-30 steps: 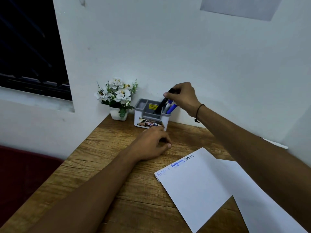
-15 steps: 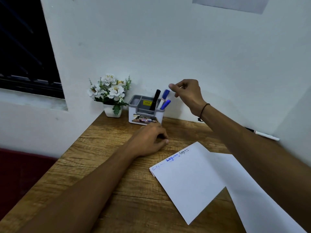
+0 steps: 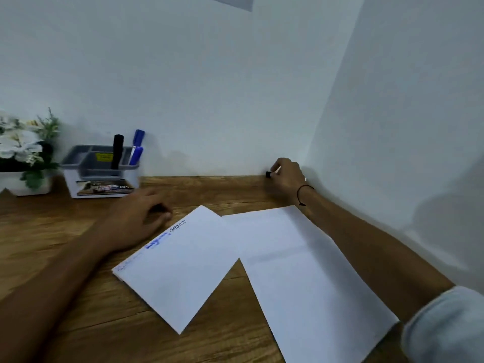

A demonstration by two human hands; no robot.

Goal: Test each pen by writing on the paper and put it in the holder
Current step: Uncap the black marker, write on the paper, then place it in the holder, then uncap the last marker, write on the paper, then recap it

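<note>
A grey and white pen holder (image 3: 78, 157) stands at the back left against the wall, with a black marker (image 3: 117, 150) and two blue markers (image 3: 137, 148) upright in it. A white sheet of paper (image 3: 183, 263) with blue and black scribbles along its top edge lies mid-table, overlapping a second sheet (image 3: 301, 271). My right hand (image 3: 286, 179) is at the far corner by the wall, fingers closed around a white pen with a black cap (image 3: 270, 173). My left hand (image 3: 138, 216) rests palm down on the table just left of the paper, fingers loosely curled.
A white pot of white artificial flowers (image 3: 23, 155) sits at the far left beside the holder. The wooden table (image 3: 222, 189) meets white walls at the back and on the right, forming a corner.
My right hand left the holder, where the black marker now stands, and swung right to the corner, closing on the white pen there. The view turned right. My left hand stayed put.
</note>
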